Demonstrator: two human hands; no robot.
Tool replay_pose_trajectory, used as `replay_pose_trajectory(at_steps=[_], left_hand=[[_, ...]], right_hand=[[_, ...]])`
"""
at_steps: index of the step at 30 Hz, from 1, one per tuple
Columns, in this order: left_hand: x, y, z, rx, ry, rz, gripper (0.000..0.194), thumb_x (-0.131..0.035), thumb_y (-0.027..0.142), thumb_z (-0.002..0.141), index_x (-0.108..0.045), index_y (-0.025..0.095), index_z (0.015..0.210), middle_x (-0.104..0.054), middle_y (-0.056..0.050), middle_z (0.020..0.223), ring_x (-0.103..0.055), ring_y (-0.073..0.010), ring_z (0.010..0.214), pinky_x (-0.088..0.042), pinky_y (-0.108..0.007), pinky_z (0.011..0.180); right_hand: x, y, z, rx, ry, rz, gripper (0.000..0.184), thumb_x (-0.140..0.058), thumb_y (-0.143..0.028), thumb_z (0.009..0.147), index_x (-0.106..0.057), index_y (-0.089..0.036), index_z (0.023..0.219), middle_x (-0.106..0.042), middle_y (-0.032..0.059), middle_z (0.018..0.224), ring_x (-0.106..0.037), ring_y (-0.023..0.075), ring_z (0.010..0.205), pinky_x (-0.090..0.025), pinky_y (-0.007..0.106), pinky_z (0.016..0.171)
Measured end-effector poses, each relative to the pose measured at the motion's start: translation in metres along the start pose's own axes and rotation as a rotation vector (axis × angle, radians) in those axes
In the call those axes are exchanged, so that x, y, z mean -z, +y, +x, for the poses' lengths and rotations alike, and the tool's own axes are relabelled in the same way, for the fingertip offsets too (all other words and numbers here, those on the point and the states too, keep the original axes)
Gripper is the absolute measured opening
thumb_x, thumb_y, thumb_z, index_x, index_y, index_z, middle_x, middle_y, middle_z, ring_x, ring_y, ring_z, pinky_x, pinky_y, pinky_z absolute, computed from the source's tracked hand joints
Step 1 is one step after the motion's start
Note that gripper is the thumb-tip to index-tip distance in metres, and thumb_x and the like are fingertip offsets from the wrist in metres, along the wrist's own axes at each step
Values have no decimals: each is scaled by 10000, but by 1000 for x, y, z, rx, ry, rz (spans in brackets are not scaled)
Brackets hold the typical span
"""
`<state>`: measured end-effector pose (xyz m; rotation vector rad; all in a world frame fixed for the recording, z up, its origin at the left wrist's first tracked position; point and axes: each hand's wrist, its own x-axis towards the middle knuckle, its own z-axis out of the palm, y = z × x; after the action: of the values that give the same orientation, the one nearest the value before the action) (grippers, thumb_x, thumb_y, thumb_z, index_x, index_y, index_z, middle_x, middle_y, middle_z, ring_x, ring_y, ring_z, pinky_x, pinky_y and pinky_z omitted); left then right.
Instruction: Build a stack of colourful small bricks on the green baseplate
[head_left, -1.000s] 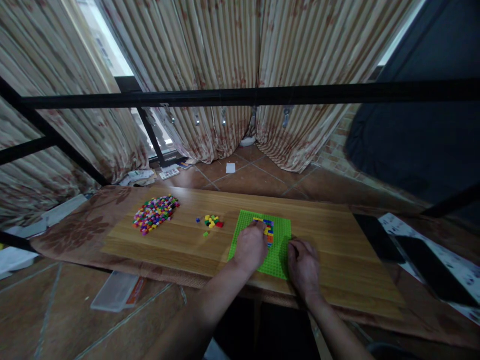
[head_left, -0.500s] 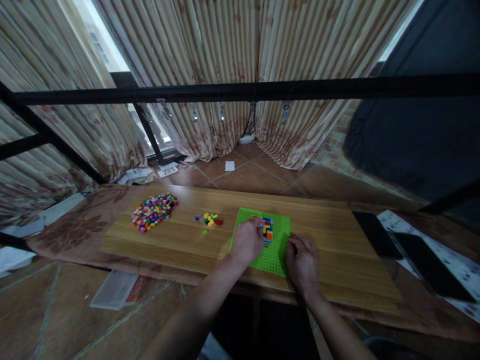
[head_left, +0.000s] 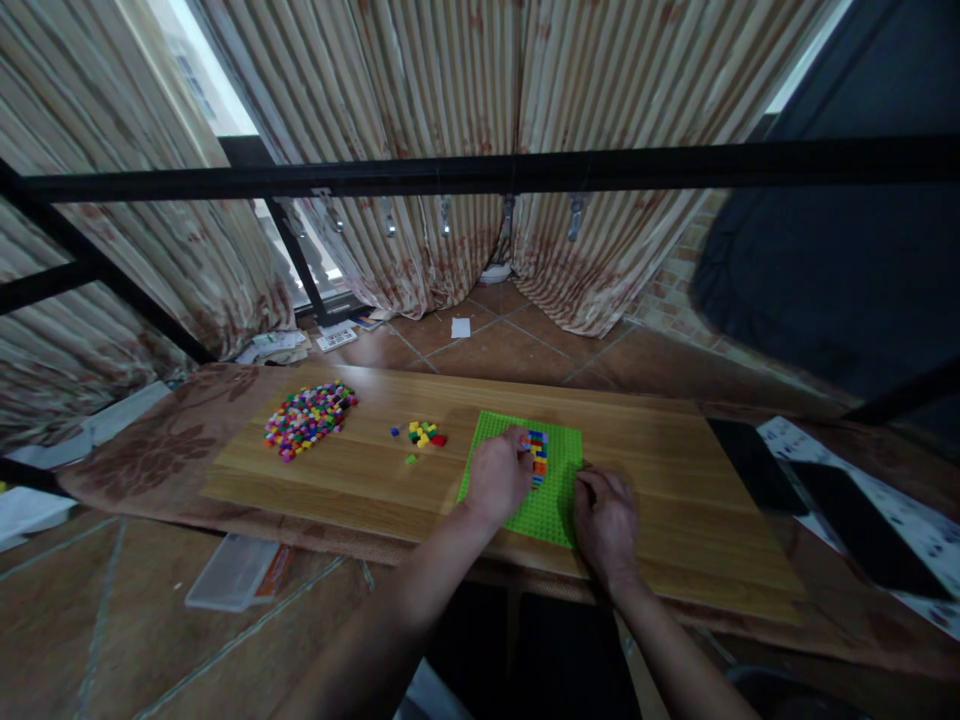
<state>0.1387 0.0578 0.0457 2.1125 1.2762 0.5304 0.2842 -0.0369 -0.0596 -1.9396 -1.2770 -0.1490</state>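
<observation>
Counter: your wood-grained counter, smooth and long, crosses the lower half of the frame; brown cloth with a dark flower pattern shows around it.
Baseplate: square, bright green, studded baseplate, lower centre of the frame, flat on the counter.
Brick patch: small glossy blocks in blue, yellow, orange and red form a brick patch on the baseplate; your left hand hides its left part.
Left grip: your left hand is over the baseplate, fingers bunched at the brick patch; cannot tell whether a block is pinched there.
Right grip: your right hand is curled at the baseplate's right edge; cannot tell whether it clamps the rim.
Loose bricks: small cluster, yellow, green and red, left of the baseplate; blue brick and lime brick just beside it.
Pile: heaped multicoloured pile at the counter's left end.
Right of frame: dark flat slabs on a white patterned sheet.
Lower left: clear plastic box, on tiled floor.
Across the view: straight black rail cuts in front of pleated, striped curtains; dark blue fabric fills the upper right.
</observation>
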Motion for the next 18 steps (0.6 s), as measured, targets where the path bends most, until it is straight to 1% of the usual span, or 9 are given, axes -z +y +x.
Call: replay_pose_trajectory(at_steps=[3,7,10,15,18], left_hand=[[1,0,1,-7,-3,22,280,-548,154,808,-646,222,1062,-733,-43,907,-673,-176,866,-495,-262,806],[2,0,2,-45,3,90,260,-488,175,843,-645,212,1046,-727,-52,876,-670,-186,831,-493,-270,766],[3,2,4,-40,3,132,248,-460,203,868,-643,207,1036,-722,-56,845,-666,-186,798,-487,-270,751],[2,2,7,-39,5,150,220,-486,205,856,-648,202,1006,-717,-52,827,-668,-189,813,-478,-257,737],[1,1,8,-34,15,127,250,-503,194,840,-639,192,1050,-721,-58,842,-669,-191,813,-479,-264,744]], right_hand=[[0,-1,0,5,-8,-2,282,-414,-294,867,-665,-173,912,-654,127,965,-553,249,928,-420,405,850],[1,-1,1,-11,-27,4,268,-420,-282,863,-659,-170,910,-651,125,964,-551,246,934,-416,402,859],[2,-2,1,-23,-40,10,254,-424,-274,859,-653,-172,901,-651,119,959,-550,240,915,-410,404,870],[2,-2,1,-20,-41,15,248,-424,-261,846,-646,-176,915,-650,119,972,-551,240,915,-413,404,861],[2,-1,1,-10,-43,7,246,-423,-251,841,-643,-177,922,-648,119,969,-547,245,926,-415,403,864]])
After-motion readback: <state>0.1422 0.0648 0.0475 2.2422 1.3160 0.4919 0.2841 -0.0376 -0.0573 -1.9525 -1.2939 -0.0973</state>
